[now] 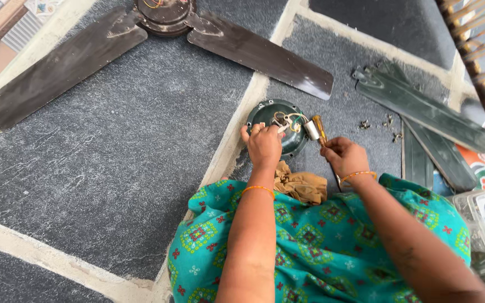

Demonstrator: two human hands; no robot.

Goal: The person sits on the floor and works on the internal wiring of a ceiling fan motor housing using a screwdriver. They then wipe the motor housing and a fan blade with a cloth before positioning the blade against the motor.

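Round dark-green metal fan housing holding coloured wires, your left hand fingers pinching them, your right hand gripping yellow-handled screwdriver, loose dark fan blades beside on stone floor.

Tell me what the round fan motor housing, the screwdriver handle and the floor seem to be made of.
Motor housing: likely painted metal, dark green, with a glossy sheen along its rim.
Screwdriver handle, in the right hand: probably plastic, amber and translucent-looking.
Floor: looks like rough dark grey stone slabs, matte and speckled, with pale cement-like joints.
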